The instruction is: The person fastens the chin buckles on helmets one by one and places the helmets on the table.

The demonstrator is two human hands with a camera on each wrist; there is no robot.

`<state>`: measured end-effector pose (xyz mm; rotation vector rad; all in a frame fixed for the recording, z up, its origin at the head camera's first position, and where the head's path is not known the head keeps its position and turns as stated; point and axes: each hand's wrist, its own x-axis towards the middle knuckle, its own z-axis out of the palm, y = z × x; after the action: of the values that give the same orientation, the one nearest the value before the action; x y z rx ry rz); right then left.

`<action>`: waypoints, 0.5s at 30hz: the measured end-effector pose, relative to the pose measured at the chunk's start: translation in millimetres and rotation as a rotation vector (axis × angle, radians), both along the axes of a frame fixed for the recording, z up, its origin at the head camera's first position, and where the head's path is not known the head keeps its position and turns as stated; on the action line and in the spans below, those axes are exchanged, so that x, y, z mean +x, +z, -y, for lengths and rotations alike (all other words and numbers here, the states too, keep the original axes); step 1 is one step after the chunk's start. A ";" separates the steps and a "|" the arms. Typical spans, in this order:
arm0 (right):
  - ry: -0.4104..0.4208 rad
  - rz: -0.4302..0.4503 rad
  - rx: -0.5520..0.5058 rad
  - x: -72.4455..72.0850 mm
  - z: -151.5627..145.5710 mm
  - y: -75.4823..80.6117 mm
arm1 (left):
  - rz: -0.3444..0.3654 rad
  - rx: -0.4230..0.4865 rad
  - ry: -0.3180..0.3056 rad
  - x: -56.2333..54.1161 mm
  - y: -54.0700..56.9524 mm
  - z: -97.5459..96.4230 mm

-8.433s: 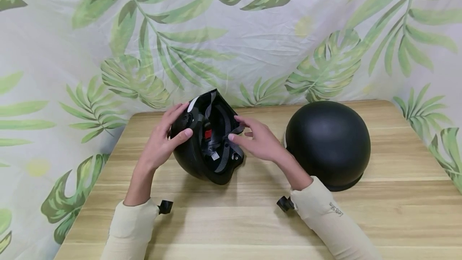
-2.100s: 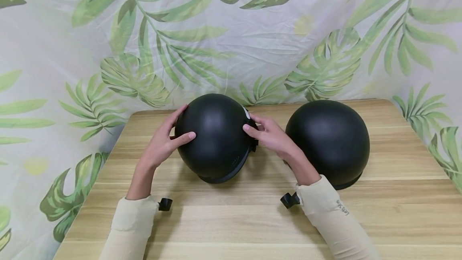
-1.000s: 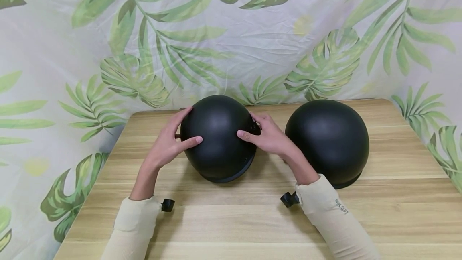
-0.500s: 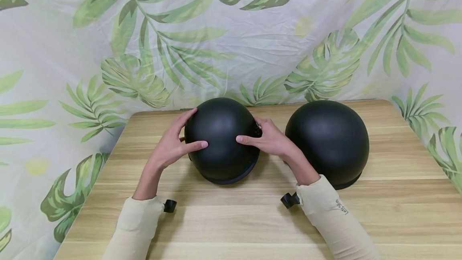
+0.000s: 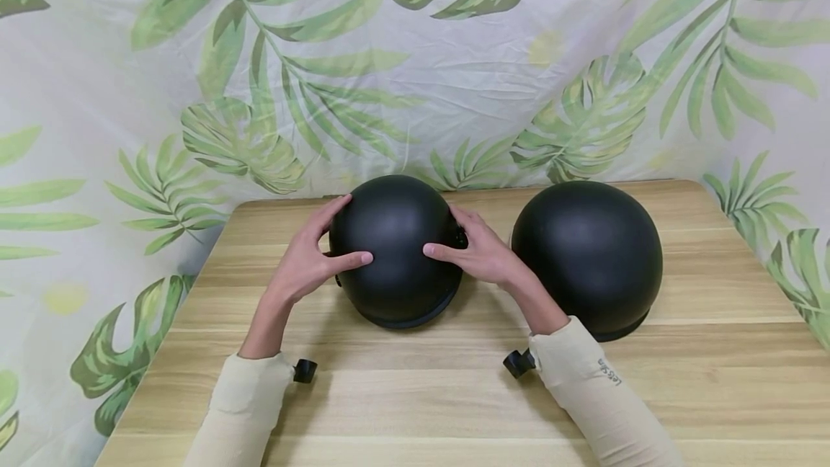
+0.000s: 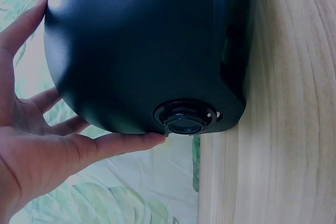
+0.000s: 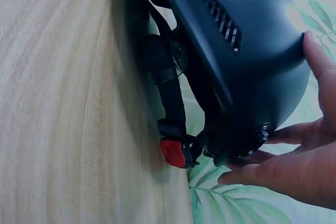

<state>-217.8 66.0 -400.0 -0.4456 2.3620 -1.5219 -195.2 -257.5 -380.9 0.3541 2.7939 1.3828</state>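
Observation:
Both hands hold a black helmet point(image 5: 395, 251), dome up, near the back middle of the table. My left hand point(image 5: 308, 258) spreads its thumb and fingers round the left side. In the left wrist view, its index fingertip is by a round pivot knob point(image 6: 184, 121) near the rim. My right hand point(image 5: 483, 247) holds the opposite side, thumb on the dome. A vent grille point(image 7: 219, 17) and a chin strap with a red buckle point(image 7: 174, 152) show in the right wrist view; the rim stands tilted above the wood there. The helmet's inside is hidden.
A second black helmet point(image 5: 586, 258) stands dome up just right of my right hand and forearm. Behind the wooden table point(image 5: 415, 395) hangs a leaf-print cloth point(image 5: 467, 78). A small black camera mount juts from each sleeve.
Earlier the helmet lay tipped with its inside and straps showing. It has since been turned dome up, then rotated and shifted slightly right. In the last half second it barely moved.

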 end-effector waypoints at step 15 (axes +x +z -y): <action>0.093 0.022 -0.085 0.4 -3.8 -3.8 | -0.018 -0.046 -0.029 -1.6 -1.0 -2.2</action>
<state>-217.3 69.8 -403.8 -0.5480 2.2333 -1.5807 -196.9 -255.3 -381.9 0.4071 2.8181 1.3132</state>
